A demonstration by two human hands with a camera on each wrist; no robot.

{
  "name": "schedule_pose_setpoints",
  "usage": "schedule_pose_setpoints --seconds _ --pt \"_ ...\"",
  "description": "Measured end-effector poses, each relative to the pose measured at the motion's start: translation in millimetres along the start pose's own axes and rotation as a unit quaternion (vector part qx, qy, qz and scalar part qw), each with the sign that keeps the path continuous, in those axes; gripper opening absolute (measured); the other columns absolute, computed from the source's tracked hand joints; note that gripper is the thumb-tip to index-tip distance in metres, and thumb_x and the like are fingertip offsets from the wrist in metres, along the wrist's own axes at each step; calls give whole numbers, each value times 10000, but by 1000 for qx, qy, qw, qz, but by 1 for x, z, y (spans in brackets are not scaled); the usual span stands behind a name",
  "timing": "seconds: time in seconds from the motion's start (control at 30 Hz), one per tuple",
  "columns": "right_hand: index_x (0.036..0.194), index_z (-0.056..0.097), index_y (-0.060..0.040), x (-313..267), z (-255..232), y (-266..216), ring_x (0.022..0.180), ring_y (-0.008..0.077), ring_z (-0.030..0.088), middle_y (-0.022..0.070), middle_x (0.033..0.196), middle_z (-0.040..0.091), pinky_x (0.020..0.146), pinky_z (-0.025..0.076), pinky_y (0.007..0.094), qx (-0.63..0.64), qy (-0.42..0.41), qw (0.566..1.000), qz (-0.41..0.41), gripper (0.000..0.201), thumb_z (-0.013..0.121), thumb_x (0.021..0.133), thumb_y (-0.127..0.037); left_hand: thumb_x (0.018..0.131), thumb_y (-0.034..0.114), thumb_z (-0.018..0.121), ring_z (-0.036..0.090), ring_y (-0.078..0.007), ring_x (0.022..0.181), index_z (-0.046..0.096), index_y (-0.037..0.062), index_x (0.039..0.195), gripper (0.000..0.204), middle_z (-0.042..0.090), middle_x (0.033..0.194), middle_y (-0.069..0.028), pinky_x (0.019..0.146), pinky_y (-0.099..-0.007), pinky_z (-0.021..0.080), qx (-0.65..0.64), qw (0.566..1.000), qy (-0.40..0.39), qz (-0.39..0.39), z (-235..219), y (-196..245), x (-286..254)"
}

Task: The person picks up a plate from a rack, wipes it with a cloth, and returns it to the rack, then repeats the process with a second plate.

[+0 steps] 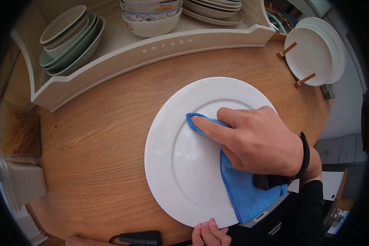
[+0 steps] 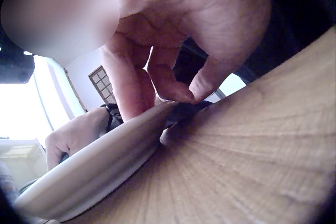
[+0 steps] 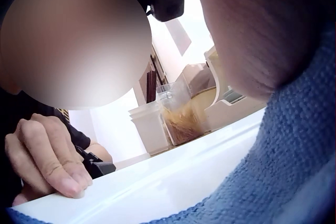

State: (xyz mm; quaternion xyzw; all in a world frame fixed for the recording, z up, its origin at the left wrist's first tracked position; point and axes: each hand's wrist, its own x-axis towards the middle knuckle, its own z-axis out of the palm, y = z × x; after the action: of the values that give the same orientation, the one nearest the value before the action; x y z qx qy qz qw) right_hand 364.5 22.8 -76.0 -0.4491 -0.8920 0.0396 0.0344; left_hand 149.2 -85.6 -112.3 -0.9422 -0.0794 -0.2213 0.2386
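Note:
A large white plate (image 1: 164,156) with a wide rim lies on the wooden table. At its near edge my left hand (image 1: 210,235) pinches the rim, fingertips on the upper face and thumb below, as the left wrist view shows beside the plate (image 2: 100,174). Over the right half of the plate, my right hand (image 1: 262,141) holds a blue cloth (image 1: 244,194) against the surface. Its index finger reaches out along a folded corner of the cloth, near the plate's middle. The rest of the cloth spreads under the palm and hangs past the near right rim.
A cream shelf (image 1: 151,47) at the back bears stacked bowls (image 1: 151,20) and tilted dishes (image 1: 69,41). White plates (image 1: 311,55) stand in a wooden rack at the right. Pale containers (image 1: 26,182) line the left edge. The wooden table (image 1: 94,164) surrounds the plate.

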Motion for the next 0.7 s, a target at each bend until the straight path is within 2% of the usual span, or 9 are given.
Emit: schedule_pose_setpoints --seconds 0.1,0.17,0.3,0.4,0.47,0.5,0.57,0.7 --pt "1340 622 -17 0 2 -4 607 203 619 52 795 585 486 482 339 42 -8 999 -21 575 701 772 -59 973 118 594 688 -216 677 732 -64 760 312 696 730 -131 649 -329 650 0 1000 -1 1 0 0 0" --pt "1296 592 93 2 -2 -3 679 277 683 136 866 626 507 521 389 100 -72 989 -80 520 639 804 -69 976 116 590 688 -217 678 732 -64 761 315 696 729 -132 649 -329 651 3 1000 3 0 1 0 1" --pt "1312 589 87 3 -2 -2 680 261 685 141 885 624 498 518 379 121 -77 986 -82 531 637 809 -79 979 115 583 688 -218 678 732 -66 761 320 695 728 -135 648 -328 653 6 1000 1 -1 0 0 1" --pt "1312 609 62 2 -3 -2 692 244 688 135 895 621 502 516 375 86 -52 991 -91 509 624 826 -88 981 116 581 688 -219 678 731 -67 759 324 694 727 -134 645 -327 654 9 1000 -1 5 0 0 1" --pt "1307 627 40 1 -8 -1 715 229 690 133 891 632 509 515 377 5 -33 999 -26 489 619 834 -88 983 118 579 688 -219 677 731 -67 758 328 693 726 -134 643 -327 654 13 1000 -5 11 -1 -1 1" --pt "1307 627 40 -1 -7 -2 715 229 690 133 891 632 509 515 377 5 -34 999 -24 489 619 834 -88 985 121 576 687 -219 677 730 -68 758 333 692 725 -134 642 -326 655 12 1000 -11 20 -2 -3 1" --pt "1371 606 -47 -7 -3 -5 699 218 654 58 892 603 523 477 346 -78 -35 994 61 613 703 766 -74 988 124 573 687 -220 676 729 -69 758 338 692 724 -135 640 -326 655 12 999 -15 30 -2 -3 2" --pt "1361 594 -7 -5 4 -5 709 220 651 73 885 600 525 486 346 -44 -16 997 58 620 700 752 -63 987 135 576 689 -228 676 731 -74 769 340 695 732 -142 640 -333 654 26 999 -14 22 -3 0 1"
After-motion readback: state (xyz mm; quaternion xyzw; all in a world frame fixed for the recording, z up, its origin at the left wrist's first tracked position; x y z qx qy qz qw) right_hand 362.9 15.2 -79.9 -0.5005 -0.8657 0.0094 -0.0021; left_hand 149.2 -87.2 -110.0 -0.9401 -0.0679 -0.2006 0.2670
